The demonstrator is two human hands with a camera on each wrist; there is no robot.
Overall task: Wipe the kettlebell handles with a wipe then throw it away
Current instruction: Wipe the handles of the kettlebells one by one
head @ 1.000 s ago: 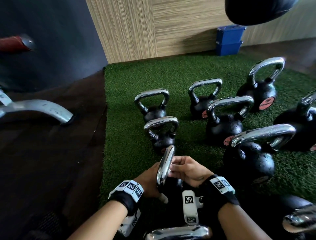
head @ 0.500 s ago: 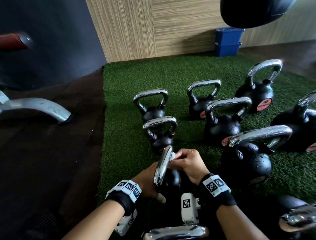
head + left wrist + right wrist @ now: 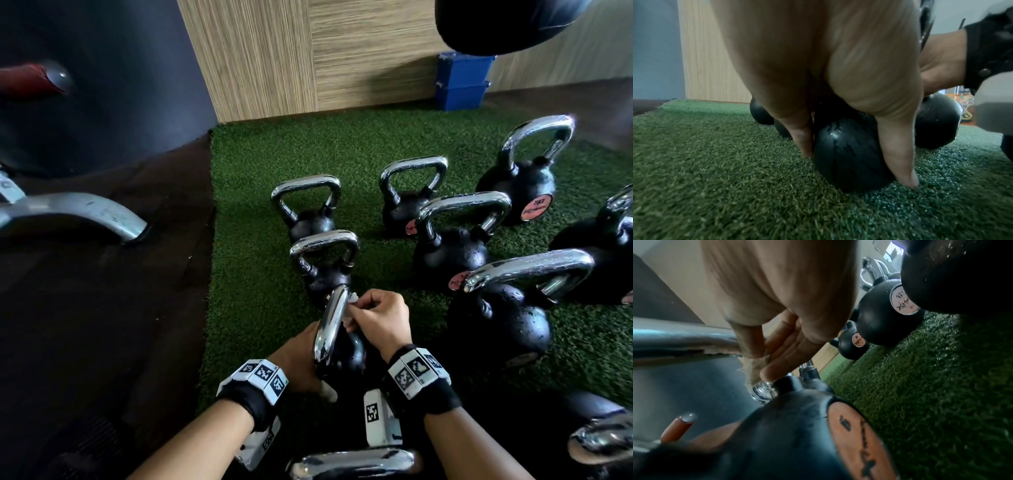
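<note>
At lower centre of the head view, my right hand [image 3: 378, 318] pinches a crumpled white wipe [image 3: 352, 301] against the small black kettlebell's chrome handle [image 3: 331, 323]; my left hand [image 3: 301, 359], fingers curled, steadies its ball on green turf [image 3: 253, 274]. Wet chrome could slip, tipping it onto neighbours.

The head view is dim but sharp at its centre, with bright glare streaks on the chrome kettlebell handles [image 3: 466, 209] and deep shadow over the dark floor [image 3: 102, 308] at left. Straight lines bow toward the edges, and the far right blurs. The left wrist view is brighter and soft: the left hand [image 3: 828, 65] fills it out of focus, while the green turf [image 3: 715, 178] shows grain. The right wrist view is murky, tilted and smeared.
</note>
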